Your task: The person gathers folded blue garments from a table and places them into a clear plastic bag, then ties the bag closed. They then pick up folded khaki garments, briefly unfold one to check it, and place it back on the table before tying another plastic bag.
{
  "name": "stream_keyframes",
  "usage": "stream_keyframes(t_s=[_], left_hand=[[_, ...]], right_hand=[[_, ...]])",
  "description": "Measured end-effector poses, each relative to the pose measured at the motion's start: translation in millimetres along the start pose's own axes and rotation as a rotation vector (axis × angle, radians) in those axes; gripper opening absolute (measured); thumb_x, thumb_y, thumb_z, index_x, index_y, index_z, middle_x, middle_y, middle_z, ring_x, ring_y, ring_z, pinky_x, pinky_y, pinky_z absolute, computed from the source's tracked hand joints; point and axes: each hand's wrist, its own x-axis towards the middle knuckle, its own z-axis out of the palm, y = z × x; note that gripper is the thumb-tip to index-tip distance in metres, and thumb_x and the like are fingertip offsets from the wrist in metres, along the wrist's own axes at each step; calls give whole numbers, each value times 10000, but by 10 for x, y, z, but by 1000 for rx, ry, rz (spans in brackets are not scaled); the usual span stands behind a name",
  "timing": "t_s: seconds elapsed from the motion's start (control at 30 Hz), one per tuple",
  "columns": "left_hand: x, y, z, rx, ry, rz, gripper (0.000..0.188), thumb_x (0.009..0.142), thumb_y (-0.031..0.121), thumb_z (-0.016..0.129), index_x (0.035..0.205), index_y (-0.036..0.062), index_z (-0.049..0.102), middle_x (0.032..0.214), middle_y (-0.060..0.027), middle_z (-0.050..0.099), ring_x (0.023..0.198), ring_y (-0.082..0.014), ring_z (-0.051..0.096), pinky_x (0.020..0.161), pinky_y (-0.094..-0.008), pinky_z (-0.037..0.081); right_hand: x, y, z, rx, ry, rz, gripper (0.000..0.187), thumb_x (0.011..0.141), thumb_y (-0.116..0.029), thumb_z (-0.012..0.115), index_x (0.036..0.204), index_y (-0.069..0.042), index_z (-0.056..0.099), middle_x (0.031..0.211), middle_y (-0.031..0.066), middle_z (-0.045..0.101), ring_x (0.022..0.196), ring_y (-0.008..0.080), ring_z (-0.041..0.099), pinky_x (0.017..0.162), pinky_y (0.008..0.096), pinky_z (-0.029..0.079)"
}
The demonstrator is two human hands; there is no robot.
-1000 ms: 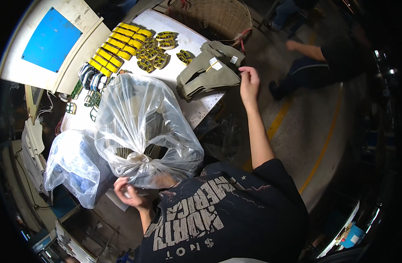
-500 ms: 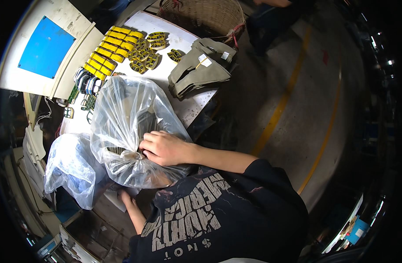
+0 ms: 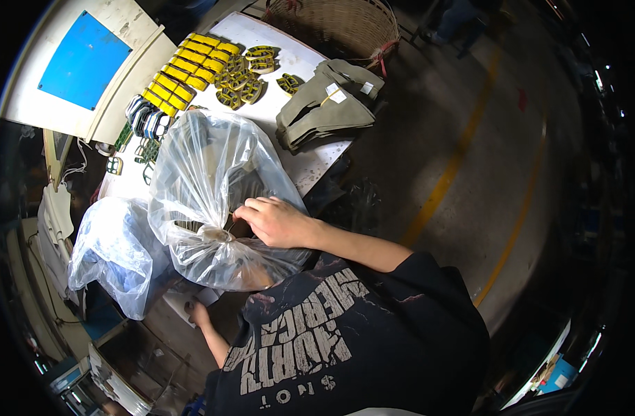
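A large clear plastic bag (image 3: 206,180) with dark pieces inside rests against the white table's (image 3: 310,170) near edge. Its neck is twisted into a bunch in front of my chest. My right hand (image 3: 279,222) lies on the bag, with the fingers pinching the plastic at that twisted neck. My left hand (image 3: 196,313) is lower, under the bag's bulging bottom, next to a white scrap. The bag covers most of it, so its grip is hidden.
A second clear bag (image 3: 116,253) hangs at the left. On the table lie rows of yellow pieces (image 3: 182,69), olive-and-yellow parts (image 3: 244,76) and a stack of olive fabric pieces (image 3: 328,104). A wicker basket (image 3: 331,24) stands beyond, and a blue-screened machine (image 3: 82,62) at far left.
My right hand came back from the olive stack on the table and now pinches the bag's neck. My left hand dropped from the neck to beneath the bag.
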Motion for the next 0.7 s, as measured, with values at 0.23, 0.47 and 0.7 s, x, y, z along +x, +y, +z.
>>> stream_keyframes(t_s=[0.23,0.47,0.7], left_hand=[[-664,815,-732,-197,636,575,397,958,150,628,1295,-40,539,1213,-238,550,1131,-397,541,1029,-479,435],[-1759,2464,-1025,-775,201,1221,306,945,-116,540,1237,-38,580,1198,-136,560,1055,-229,587,911,-330,508],[-2227,3023,-916,-248,-96,1390,457,859,-14,694,1314,25,664,1124,-179,704,1051,-366,676,923,-419,533]], right_hand=[[141,-79,-259,-86,305,-31,271,845,-10,656,1094,-89,725,908,85,640,892,304,660,835,435,542],[317,-327,-204,-58,343,-160,212,879,-21,683,1087,-55,709,914,108,621,862,308,623,821,420,529],[336,-364,30,-69,209,-107,274,925,-94,685,1191,-33,712,1064,131,659,1032,320,670,888,443,526]])
